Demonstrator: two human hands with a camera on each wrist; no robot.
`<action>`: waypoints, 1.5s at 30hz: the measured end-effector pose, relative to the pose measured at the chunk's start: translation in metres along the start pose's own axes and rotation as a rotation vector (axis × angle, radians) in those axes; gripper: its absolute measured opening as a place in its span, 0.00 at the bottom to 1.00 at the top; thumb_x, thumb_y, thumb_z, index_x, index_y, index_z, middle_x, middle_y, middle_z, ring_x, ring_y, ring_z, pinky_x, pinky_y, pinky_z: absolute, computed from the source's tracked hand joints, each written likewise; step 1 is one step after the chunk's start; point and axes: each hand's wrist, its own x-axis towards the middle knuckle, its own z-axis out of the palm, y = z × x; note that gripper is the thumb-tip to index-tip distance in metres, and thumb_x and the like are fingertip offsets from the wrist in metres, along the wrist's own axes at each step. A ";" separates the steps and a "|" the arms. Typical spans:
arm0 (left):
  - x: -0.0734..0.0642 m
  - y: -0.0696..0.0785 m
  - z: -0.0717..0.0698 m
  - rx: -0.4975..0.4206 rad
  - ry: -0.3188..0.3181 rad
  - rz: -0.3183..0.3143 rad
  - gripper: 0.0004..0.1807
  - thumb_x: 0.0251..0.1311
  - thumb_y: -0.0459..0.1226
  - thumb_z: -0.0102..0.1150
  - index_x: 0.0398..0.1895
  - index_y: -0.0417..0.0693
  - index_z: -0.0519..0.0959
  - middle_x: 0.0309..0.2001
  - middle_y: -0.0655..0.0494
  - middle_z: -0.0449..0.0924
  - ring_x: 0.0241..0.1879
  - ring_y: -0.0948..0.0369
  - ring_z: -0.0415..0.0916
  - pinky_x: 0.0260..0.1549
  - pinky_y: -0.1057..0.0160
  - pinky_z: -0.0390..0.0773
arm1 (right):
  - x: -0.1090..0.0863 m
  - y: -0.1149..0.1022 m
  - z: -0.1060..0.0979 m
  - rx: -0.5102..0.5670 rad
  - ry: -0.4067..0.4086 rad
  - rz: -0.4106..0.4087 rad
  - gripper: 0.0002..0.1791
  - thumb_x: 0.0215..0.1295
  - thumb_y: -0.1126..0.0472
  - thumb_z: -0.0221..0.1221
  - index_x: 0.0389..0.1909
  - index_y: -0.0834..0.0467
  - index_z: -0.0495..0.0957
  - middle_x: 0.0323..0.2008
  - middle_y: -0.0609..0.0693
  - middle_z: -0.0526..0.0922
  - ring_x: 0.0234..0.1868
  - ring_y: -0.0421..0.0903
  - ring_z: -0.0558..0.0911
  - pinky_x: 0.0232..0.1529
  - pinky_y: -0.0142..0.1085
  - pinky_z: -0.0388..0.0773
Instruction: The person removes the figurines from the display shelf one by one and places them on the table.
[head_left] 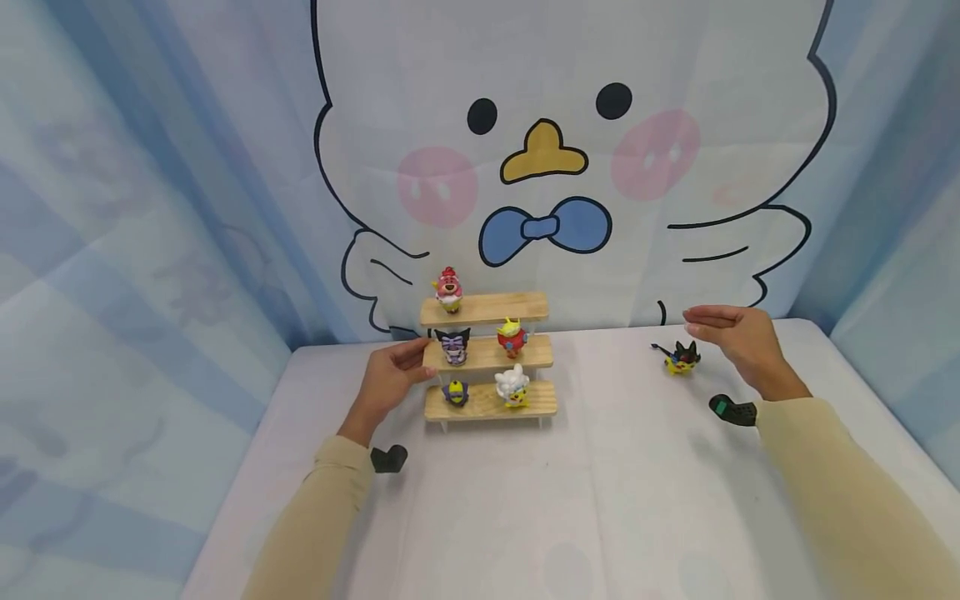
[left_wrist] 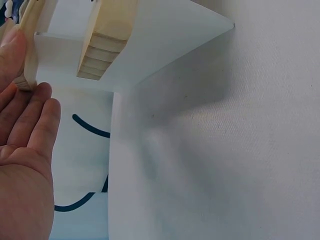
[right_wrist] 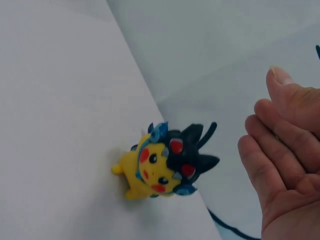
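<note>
A three-tier display stand with wooden shelves [head_left: 491, 308] carries several small figures. My left hand [head_left: 386, 385] is at the left end of its middle shelf. In the left wrist view, the thumb [left_wrist: 11, 55] lies over the end of a wooden board [left_wrist: 31, 47] and the fingers curl below it, pinching it. My right hand [head_left: 742, 343] is above the table's far right part, fingers extended and nothing in it. Close beside it stands a yellow Pikachu figure [head_left: 681, 360] with a black, eared hood; the right wrist view shows this figure [right_wrist: 150, 167] apart from the open palm [right_wrist: 295, 170].
On the top shelf is a pink bear figure [head_left: 448, 287]. The middle one bears a purple-and-black figure [head_left: 453, 347] and a red-and-green one [head_left: 512, 340]; the bottom, a dark purple-and-yellow figure [head_left: 455, 393] and a white-hooded one [head_left: 513, 387]. A printed curtain [head_left: 555, 275] hangs behind the white table [head_left: 517, 508].
</note>
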 end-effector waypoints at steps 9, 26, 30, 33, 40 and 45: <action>0.000 0.001 0.001 0.003 -0.004 -0.020 0.35 0.61 0.27 0.71 0.73 0.42 0.73 0.73 0.45 0.75 0.73 0.52 0.73 0.70 0.60 0.77 | 0.004 -0.028 0.017 -0.028 -0.044 -0.022 0.34 0.72 0.48 0.65 0.72 0.61 0.73 0.46 0.23 0.85 0.46 0.21 0.80 0.78 0.53 0.70; -0.002 0.004 0.001 0.015 0.002 -0.028 0.35 0.61 0.27 0.71 0.73 0.43 0.73 0.73 0.45 0.73 0.74 0.52 0.72 0.71 0.57 0.77 | 0.008 -0.074 0.055 -0.030 -0.101 -0.075 0.28 0.75 0.50 0.62 0.69 0.60 0.76 0.64 0.51 0.85 0.61 0.42 0.83 0.76 0.51 0.74; -0.001 0.003 0.000 0.017 0.007 -0.028 0.35 0.61 0.28 0.71 0.73 0.43 0.73 0.73 0.45 0.74 0.74 0.52 0.72 0.70 0.57 0.77 | 0.008 -0.084 0.063 -0.021 -0.124 -0.108 0.27 0.75 0.51 0.62 0.69 0.61 0.76 0.67 0.58 0.82 0.61 0.42 0.82 0.77 0.50 0.73; -0.001 0.004 -0.001 0.018 0.009 -0.029 0.35 0.61 0.28 0.71 0.73 0.43 0.73 0.73 0.45 0.74 0.74 0.52 0.72 0.70 0.58 0.77 | 0.008 -0.091 0.071 -0.016 -0.130 -0.108 0.26 0.75 0.53 0.62 0.68 0.61 0.77 0.67 0.61 0.80 0.67 0.52 0.80 0.77 0.51 0.72; 0.000 0.003 -0.001 0.029 0.007 -0.020 0.35 0.61 0.28 0.71 0.73 0.43 0.73 0.73 0.45 0.74 0.74 0.52 0.72 0.70 0.57 0.77 | 0.010 -0.106 0.084 -0.005 -0.124 -0.111 0.23 0.75 0.58 0.63 0.66 0.62 0.78 0.66 0.62 0.81 0.68 0.57 0.80 0.77 0.51 0.72; 0.001 0.003 0.000 0.032 0.007 -0.014 0.35 0.61 0.28 0.71 0.73 0.44 0.73 0.73 0.45 0.74 0.73 0.52 0.73 0.70 0.58 0.77 | 0.013 -0.115 0.090 0.000 -0.121 -0.120 0.21 0.74 0.60 0.63 0.65 0.63 0.79 0.65 0.62 0.82 0.67 0.57 0.81 0.77 0.51 0.73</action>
